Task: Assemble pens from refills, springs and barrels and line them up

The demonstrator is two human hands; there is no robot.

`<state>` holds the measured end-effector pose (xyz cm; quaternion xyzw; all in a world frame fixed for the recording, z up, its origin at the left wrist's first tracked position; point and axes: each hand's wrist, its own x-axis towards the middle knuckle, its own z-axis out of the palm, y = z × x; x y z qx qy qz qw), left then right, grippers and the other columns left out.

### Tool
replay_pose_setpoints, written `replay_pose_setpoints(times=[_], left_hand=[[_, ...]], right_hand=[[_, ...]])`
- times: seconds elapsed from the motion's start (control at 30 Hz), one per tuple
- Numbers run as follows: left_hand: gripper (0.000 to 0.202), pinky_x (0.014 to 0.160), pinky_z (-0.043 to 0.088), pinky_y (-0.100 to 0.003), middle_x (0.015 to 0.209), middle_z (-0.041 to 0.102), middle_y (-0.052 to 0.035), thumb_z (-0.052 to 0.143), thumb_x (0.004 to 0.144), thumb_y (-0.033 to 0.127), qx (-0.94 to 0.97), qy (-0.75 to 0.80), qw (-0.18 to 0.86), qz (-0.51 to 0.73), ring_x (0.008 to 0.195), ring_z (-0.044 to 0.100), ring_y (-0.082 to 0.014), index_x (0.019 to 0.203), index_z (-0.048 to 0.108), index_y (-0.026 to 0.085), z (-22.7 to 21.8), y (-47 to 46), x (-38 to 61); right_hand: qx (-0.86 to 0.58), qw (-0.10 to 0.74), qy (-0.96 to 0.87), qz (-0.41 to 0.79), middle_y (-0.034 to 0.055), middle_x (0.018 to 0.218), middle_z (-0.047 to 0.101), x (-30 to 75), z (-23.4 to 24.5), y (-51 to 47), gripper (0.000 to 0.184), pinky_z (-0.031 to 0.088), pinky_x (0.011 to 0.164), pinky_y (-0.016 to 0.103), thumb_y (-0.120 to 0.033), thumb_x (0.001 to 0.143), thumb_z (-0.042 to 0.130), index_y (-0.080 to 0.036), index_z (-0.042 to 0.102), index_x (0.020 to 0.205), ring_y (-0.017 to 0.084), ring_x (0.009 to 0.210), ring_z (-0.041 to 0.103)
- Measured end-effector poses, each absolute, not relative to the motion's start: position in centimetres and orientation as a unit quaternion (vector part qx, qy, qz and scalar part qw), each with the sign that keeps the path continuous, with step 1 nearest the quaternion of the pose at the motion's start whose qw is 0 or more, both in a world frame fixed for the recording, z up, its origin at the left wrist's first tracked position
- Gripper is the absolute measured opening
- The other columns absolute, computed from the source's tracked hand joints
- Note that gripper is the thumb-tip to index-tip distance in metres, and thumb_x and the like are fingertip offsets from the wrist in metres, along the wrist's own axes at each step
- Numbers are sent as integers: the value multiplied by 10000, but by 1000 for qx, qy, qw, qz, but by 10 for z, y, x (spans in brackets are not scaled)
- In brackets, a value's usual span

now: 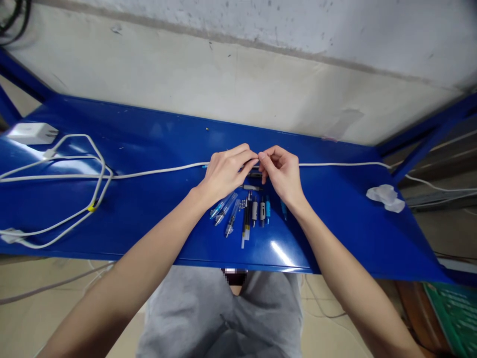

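My left hand [230, 170] and my right hand [282, 174] meet over the blue shelf [149, 214], thumbs and fingertips pinched together. Whatever lies between the fingertips is too small to make out. Just below them is a grey pen part [252, 188], lying crosswise. Nearer the front edge, pen parts lie in a loose row: several clear pen barrels [231, 219], dark pen refills [246, 219], grey pen grips [262, 213] and a light blue pen grip [268, 211]. Another blue pen part [283, 210] is beside my right wrist. Some parts are partly hidden beneath my hands.
A white cable [160, 170] crosses the shelf behind my hands and loops at the left. There a white charger plug [33, 133] lies near the back. Crumpled translucent plastic [386, 197] rests at the right. A wall [231, 79] rises behind the shelf.
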<state>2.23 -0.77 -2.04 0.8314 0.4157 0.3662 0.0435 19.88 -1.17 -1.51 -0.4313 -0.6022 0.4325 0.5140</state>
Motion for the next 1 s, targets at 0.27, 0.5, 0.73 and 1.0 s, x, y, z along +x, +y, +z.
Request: replay_pose_setpoints(times=[0.27, 0.5, 0.73, 1.0], left_hand=[[271, 686, 450, -262, 969, 751, -15, 570, 1048, 457, 838, 414, 84, 346, 820, 690, -156, 1054, 729, 238, -21, -6, 20], [360, 693, 480, -266, 924, 800, -13, 496, 1079, 468, 823, 419, 69, 377, 781, 727, -160, 1016, 773, 246, -24, -6, 22], [297, 720, 504, -256, 1013, 819, -13, 535, 1071, 407, 811, 423, 64, 399, 868, 766, -166, 1088, 792, 260, -25, -6, 22], [249, 719, 515, -246, 1019, 808, -19, 520, 1080, 303, 827, 393, 53, 399, 886, 767, -154, 1068, 748, 201, -24, -7, 22]], right_hand=[[-429, 479, -606, 468, -51, 574, 560, 205, -16, -11, 461, 398, 383, 264, -654, 839, 770, -247, 568, 757, 104, 433, 475], [-424, 479, -595, 486, -50, 574, 571, 205, -11, -11, 468, 365, 371, 255, -658, 808, 796, -243, 587, 751, 94, 421, 455], [-426, 491, -594, 473, -43, 577, 585, 210, -10, -9, 402, 345, 374, 244, -580, 834, 809, -214, 655, 775, 86, 414, 456], [-522, 541, -605, 261, -20, 653, 609, 234, -5, -24, 276, 417, 529, 273, -468, 945, 713, -220, 678, 829, 136, 577, 537]])
